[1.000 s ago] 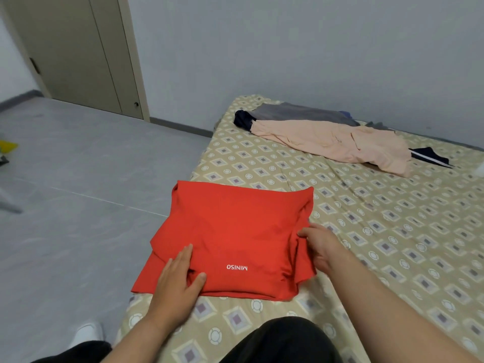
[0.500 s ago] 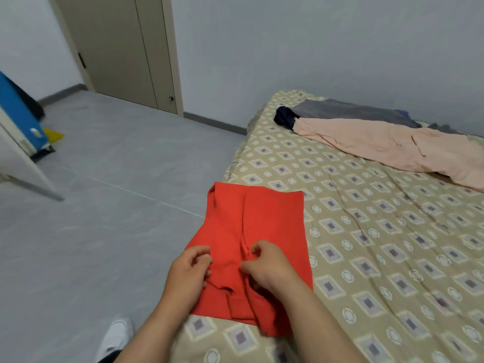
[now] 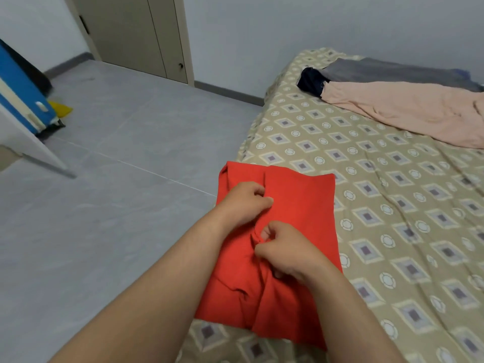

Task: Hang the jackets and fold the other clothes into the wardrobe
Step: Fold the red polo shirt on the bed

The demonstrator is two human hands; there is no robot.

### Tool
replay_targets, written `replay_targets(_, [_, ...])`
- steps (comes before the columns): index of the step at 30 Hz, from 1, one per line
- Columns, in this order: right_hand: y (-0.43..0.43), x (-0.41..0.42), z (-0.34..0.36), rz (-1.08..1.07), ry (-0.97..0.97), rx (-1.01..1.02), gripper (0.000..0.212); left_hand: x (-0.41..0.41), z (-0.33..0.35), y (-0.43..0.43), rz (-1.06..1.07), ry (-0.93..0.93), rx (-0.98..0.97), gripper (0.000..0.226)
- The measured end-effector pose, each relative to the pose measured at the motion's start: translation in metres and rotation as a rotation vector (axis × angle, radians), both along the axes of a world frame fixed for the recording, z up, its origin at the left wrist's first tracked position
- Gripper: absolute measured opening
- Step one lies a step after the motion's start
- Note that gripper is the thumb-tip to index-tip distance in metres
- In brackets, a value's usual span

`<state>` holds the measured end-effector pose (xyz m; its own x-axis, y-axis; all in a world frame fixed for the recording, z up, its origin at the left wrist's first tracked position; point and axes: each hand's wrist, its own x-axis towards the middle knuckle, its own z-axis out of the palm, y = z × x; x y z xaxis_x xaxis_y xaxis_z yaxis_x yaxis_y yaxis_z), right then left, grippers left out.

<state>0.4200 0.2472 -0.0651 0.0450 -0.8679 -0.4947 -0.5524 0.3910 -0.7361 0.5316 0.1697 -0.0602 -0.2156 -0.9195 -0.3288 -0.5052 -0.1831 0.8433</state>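
My left hand [image 3: 243, 203] has moved up the red shirt [image 3: 301, 205] at the bed [image 3: 392, 205] edge; it and my right hand [image 3: 285, 250] pinch its middle fold. Soft, light cloth: I would take the folded edges.

- The red garment [image 3: 296, 218] under my left hand [image 3: 243, 203] and right hand [image 3: 285, 250] is soft, matt cloth. It puckers into small creases where my fingers pinch it.
- The bed sheet [image 3: 392, 205] is thin printed cloth, matt, with fine wrinkles running across it.
- The pink garment [image 3: 406, 111] is smooth, limp cloth with a dull finish.
- The grey garment [image 3: 387, 72] looks like flat, matt fabric, and the dark navy piece [image 3: 310, 79] beside it is cloth too.
- The floor [image 3: 117, 179] is hard grey tile, smooth with a faint sheen.
- The door [image 3: 136, 32] has a smooth, matt, wood-like face.
- The wall [image 3: 262, 27] is plain matt paint.
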Motion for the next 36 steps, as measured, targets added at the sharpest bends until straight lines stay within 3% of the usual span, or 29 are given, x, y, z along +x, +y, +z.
replay_targets(1, [0.000, 0.000, 0.006, -0.012, -0.055, -0.008, 0.015, -0.004, 0.003, -0.005, -0.002, -0.028, 0.000, 0.032])
replay_targets(3, [0.000, 0.001, 0.015, -0.018, -0.179, -0.016, 0.018, -0.011, 0.006, -0.009, 0.014, 0.011, 0.051, 0.012])
replay_targets(7, [0.000, 0.007, 0.023, -0.037, -0.382, -0.071, 0.021, -0.009, 0.010, -0.012, 0.052, 0.144, 0.023, 0.049])
replay_targets(13, [0.008, 0.023, 0.025, -0.034, -0.703, 0.006, 0.029, 0.028, 0.024, -0.023, 0.291, 0.299, -0.025, 0.036])
replay_targets(16, [0.006, 0.020, 0.028, -0.148, -0.691, 0.007, 0.024, 0.050, 0.012, -0.010, 0.417, 0.314, 0.118, 0.017])
replay_targets(19, [0.001, 0.016, 0.029, -0.322, -0.654, -0.045, 0.018, 0.070, -0.007, 0.025, 0.397, 0.263, 0.319, 0.024])
replay_targets(25, [-0.001, 0.011, 0.023, -0.373, -0.538, -0.079, 0.013, 0.088, -0.013, 0.076, 0.289, 0.193, 0.301, 0.014])
replay_targets(30, [0.001, 0.013, 0.021, -0.319, -0.491, -0.062, 0.011, 0.095, 0.012, 0.073, 0.434, 0.600, 0.395, 0.020])
replay_targets(33, [0.002, 0.011, 0.020, -0.331, -0.485, -0.034, 0.011, 0.112, 0.000, 0.080, 0.431, 0.353, 0.427, 0.016])
replay_targets(36, [0.003, 0.013, 0.017, -0.297, -0.410, 0.003, 0.013, 0.121, -0.018, 0.094, 0.287, 0.124, 0.550, 0.018])
